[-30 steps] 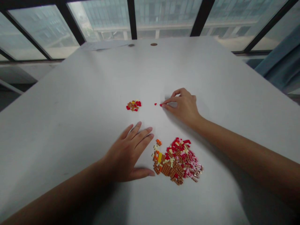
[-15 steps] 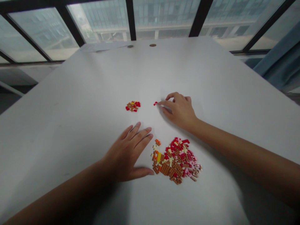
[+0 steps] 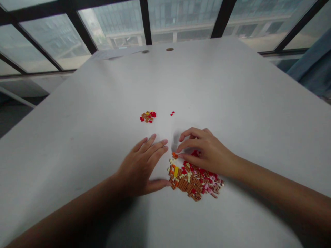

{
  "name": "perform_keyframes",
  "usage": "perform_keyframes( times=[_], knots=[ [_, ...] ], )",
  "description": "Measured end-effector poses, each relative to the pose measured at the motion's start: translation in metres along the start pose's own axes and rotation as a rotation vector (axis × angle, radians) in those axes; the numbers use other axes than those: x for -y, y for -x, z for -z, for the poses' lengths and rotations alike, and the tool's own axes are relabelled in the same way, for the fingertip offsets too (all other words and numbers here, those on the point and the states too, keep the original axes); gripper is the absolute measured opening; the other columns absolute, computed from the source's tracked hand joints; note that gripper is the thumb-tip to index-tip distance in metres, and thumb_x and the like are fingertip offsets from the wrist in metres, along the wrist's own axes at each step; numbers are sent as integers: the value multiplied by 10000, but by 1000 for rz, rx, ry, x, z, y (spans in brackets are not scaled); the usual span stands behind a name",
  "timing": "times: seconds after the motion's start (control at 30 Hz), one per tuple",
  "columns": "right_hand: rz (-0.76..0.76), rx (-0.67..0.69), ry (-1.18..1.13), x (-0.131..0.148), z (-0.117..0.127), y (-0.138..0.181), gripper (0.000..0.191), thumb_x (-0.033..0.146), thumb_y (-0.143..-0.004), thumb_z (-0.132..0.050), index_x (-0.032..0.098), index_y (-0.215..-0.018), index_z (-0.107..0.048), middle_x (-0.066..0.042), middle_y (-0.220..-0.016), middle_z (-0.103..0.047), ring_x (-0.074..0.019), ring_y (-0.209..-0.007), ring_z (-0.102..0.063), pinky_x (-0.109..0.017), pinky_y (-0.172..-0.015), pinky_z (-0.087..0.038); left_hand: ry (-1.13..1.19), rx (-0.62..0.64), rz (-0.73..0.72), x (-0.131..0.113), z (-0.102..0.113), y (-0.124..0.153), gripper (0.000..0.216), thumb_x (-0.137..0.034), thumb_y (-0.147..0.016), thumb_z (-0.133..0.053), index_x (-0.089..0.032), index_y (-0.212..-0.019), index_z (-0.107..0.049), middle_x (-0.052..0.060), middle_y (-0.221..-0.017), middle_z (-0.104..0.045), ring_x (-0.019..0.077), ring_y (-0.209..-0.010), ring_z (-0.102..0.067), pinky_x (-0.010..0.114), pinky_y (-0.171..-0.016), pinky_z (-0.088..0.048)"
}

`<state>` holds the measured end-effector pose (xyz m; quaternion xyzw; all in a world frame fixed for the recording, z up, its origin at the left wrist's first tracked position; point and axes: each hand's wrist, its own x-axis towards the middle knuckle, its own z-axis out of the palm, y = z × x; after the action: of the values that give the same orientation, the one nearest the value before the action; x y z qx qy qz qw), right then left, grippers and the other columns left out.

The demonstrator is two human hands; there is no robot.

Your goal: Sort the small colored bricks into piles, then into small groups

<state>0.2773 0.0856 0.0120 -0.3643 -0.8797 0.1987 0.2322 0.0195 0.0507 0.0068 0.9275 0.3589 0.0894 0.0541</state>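
Observation:
A large heap of tiny bricks [image 3: 194,181] in brown, red, cream, orange and pink lies on the white table [image 3: 103,113]. My right hand [image 3: 207,151] hovers over the heap's far edge, thumb and forefinger pinched around a small orange brick [image 3: 175,155]. My left hand [image 3: 141,167] lies flat on the table just left of the heap, fingers stretched out, holding nothing. Farther away sit a small pile of red and brown bricks [image 3: 148,116] and two loose red bricks [image 3: 172,113].
The table runs to a far edge with two round cable holes [image 3: 169,49] and a sheet of paper [image 3: 113,53]. Beyond stand large windows with black frames. A blue curtain [image 3: 312,69] hangs at the right.
My right hand left the red bricks at the far spot and drew back toward me to the big heap, where it now pinches an orange brick. My left hand stayed put.

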Motion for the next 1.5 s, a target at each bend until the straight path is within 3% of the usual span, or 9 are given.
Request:
perform_keyframes(
  times=[0.4, 0.73, 1.07, 1.3, 1.5],
  knots=[
    [73, 64, 10, -1, 1, -3, 95, 289, -856, -714, 332, -896, -789, -61, -1183, -618, -181, -871, -595, -424, -866, -420, 8, -18, -13, 1, -1, -1, 790, -661, -860, -585, -104, -1411, -486, 188, -1513, -479, 394, -1466, -333, 579, -1172, -320],
    [-30, -91, 282, -19, 2, -5, 352, 262, -980, -461, 294, -1247, -688, -129, -1227, -621, -234, -900, -621, -456, -837, -392, 35, -22, -11, 0, -1, -2, 775, -671, -877, -552, -104, -1402, -496, 198, -1506, -483, 396, -1463, -337, 592, -1172, -308],
    [-39, -32, 430, -20, 0, -11, 355, 306, -987, -454, 303, -1256, -686, -161, -1283, -584, -246, -889, -617, -477, -843, -387, 10, -23, -31, 0, -1, -2, 772, -666, -888, -540, -81, -1390, -499, 203, -1512, -475, 408, -1457, -342, 596, -1161, -321],
    [-21, -75, 523, -26, 3, -20, 359, 297, -980, -463, 294, -1260, -688, -168, -1266, -593, -249, -893, -600, -459, -840, -370, 3, -14, -22, 0, -1, -2, 773, -663, -882, -550, -93, -1401, -488, 195, -1519, -470, 405, -1461, -337, 586, -1167, -316],
    [-26, -44, 610, -30, 0, -28, 376, 295, -979, -448, 272, -1280, -671, -173, -1288, -598, -279, -1000, -587, -448, -841, -349, 10, -15, -33, 1, -1, -2, 767, -660, -888, -544, -87, -1396, -490, 196, -1523, -464, 411, -1459, -336, 589, -1165, -315]
  ],
)
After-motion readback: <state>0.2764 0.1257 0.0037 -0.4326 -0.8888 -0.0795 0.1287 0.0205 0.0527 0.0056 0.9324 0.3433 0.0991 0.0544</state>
